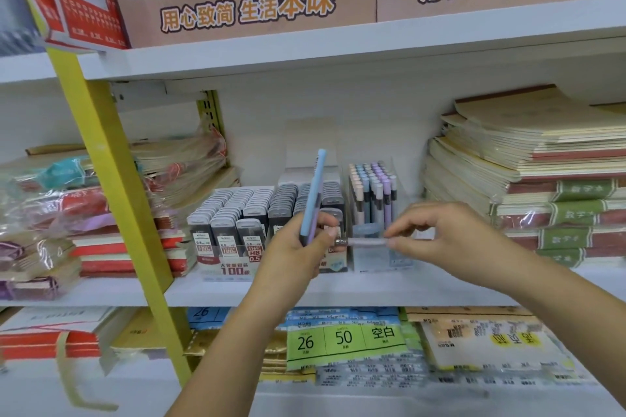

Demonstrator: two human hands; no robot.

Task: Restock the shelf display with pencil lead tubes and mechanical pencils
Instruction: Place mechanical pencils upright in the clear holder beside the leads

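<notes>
On your white shelf (338,291), lead tube trays (237,213) sit left of the clear pencil box (372,193). Your left hand (298,247) grips a blue pencil (313,193) upright in front of them; your right hand (450,234) pinches a level lilac pencil (367,242).

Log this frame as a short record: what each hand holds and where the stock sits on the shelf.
left hand: grips a blue pencil, tilted nearly upright
right hand: pinches one end of a pale lilac pencil, held level, metal tip toward the left hand
lead tubes: in rows on the shelf, partly behind the left hand
pencil box: clear, pencils standing upright, right of the lead tubes
notebooks: stacked at far right
pencils placed: not yet, both in hand
</notes>
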